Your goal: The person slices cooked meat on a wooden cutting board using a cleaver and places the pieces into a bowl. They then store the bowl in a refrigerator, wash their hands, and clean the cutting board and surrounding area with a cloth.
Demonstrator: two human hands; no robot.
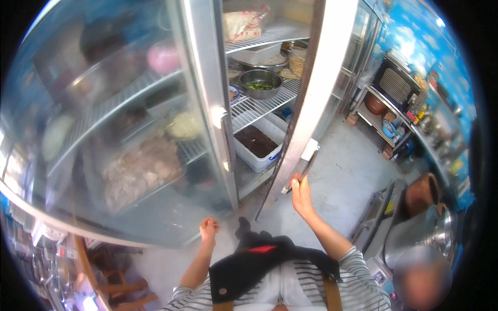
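My right hand (301, 194) grips the metal handle (310, 165) of a glass refrigerator door (301, 116), which stands partly open. Lower left of it, my left hand (209, 229) hangs in front of the other glass door (128, 163); its fingers are half curled, a little apart, with nothing in them. Between the door frames, a steel bowl of chopped greens (260, 84) sits on a wire shelf (268, 99). Below is a white plastic tub (253, 159) of dark brown contents (257, 140). A printed plastic bag of pale food (245, 25) lies on the upper shelf.
Behind the left glass, blurred, are a tray of pale chunks (144, 167) and a pink round thing (163, 57). To the right stand an oven (397, 81) on a metal rack (373, 116), a brown clay pot (422, 192) and a large metal pot (412, 233). A person (422, 280) appears at lower right.
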